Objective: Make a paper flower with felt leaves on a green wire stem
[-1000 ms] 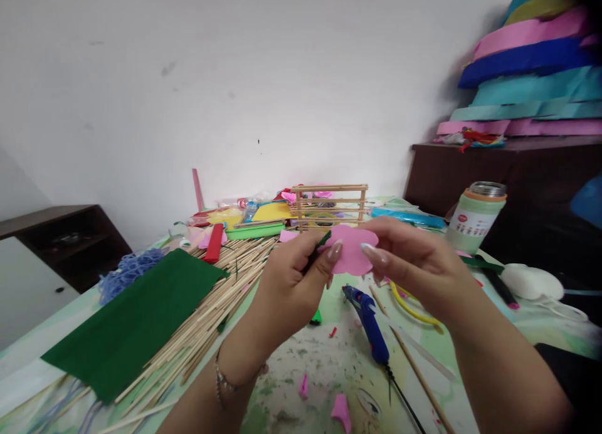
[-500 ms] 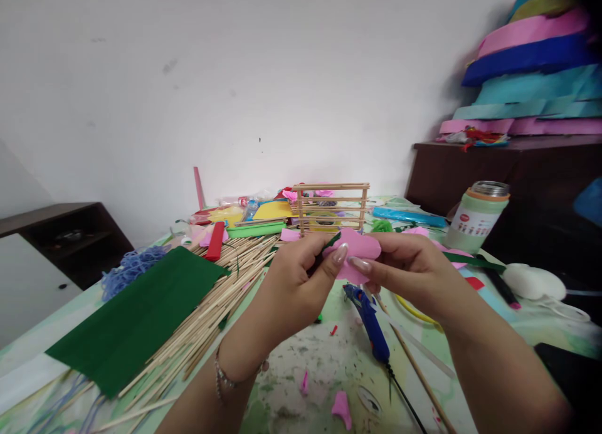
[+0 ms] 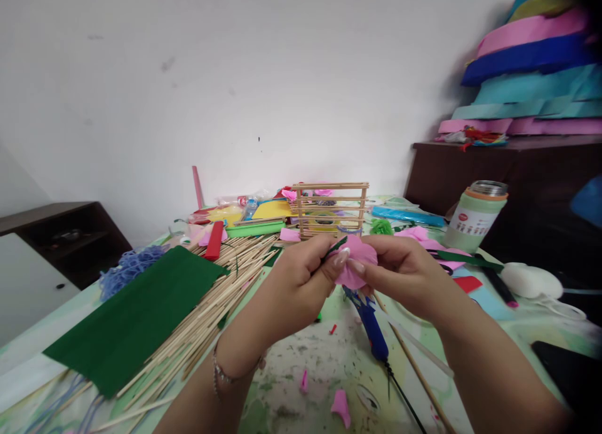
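Note:
Between both hands, above the middle of the table, is a pink paper flower [image 3: 360, 258] with rounded petals. My left hand [image 3: 308, 274] pinches its left side with thumb and fingers; a bit of dark green [image 3: 336, 247] sticks out beside that grip. My right hand [image 3: 402, 268] grips the flower's right edge, thumb on the near face and fingers behind, partly hidden. Just below the flower lies a blue glue gun [image 3: 372, 327] on the table, its cord running toward me. Pink paper scraps [image 3: 341, 407] lie nearer me.
Left are a green sheet [image 3: 141, 315], many thin wooden sticks [image 3: 211, 308] and blue yarn [image 3: 134, 268]. A stick frame [image 3: 332, 187] stands behind my hands. At right are an uncapped bottle [image 3: 475, 217], a white rounded object [image 3: 531, 280] and a black marker [image 3: 501, 285].
The pink flower's petals have bent and tilted between my fingers, and it sits slightly lower. Both hands keep their hold, with small finger shifts.

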Available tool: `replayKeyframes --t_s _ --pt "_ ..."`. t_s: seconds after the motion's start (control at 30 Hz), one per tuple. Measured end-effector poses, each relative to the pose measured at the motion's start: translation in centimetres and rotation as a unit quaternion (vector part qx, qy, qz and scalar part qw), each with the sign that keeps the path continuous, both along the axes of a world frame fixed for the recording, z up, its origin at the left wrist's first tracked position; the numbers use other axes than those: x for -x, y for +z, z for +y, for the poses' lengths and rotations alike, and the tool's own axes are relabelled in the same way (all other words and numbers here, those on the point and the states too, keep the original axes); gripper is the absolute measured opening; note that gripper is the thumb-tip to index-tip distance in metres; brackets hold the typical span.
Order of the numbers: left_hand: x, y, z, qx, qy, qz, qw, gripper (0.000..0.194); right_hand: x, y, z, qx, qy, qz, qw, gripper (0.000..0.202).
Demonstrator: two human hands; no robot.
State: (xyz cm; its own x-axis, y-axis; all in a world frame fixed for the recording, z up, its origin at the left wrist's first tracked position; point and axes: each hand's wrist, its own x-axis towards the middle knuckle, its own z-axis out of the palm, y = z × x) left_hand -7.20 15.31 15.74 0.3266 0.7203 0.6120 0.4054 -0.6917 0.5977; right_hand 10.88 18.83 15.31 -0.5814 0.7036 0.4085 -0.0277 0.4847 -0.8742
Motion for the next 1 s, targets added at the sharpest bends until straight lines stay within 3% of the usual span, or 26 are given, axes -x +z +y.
replayKeyframes --t_s 0.23,0.47,0.63,0.8,1.0 --pt "-0.13 -0.11 0.20 0.030 -0.035 -0.032 0.998 0.025 -0.13 0.55 -0.42 -0.008 0.001 -0.025 1.000 0.026" --pt "-0.20 -0.22 0.36 0.031 -0.020 -0.049 0.998 0.026 -0.20 0.60 -0.53 -0.068 -0.057 -0.040 0.995 0.021" --pt "-0.10 -0.30 0.45 0.084 0.012 -0.070 0.994 0.032 -0.75 0.76 0.09 -0.048 -0.039 -0.021 0.998 0.021" --pt "-0.30 -0.23 0.43 0.084 0.010 -0.056 0.995 0.030 -0.75 0.81 0.12 -0.019 -0.017 -0.013 1.000 0.015" --pt "-0.48 -0.18 0.59 0.041 0.035 -0.041 0.998 0.024 -0.31 0.62 -0.05 -0.028 -0.076 -0.037 0.996 0.013"
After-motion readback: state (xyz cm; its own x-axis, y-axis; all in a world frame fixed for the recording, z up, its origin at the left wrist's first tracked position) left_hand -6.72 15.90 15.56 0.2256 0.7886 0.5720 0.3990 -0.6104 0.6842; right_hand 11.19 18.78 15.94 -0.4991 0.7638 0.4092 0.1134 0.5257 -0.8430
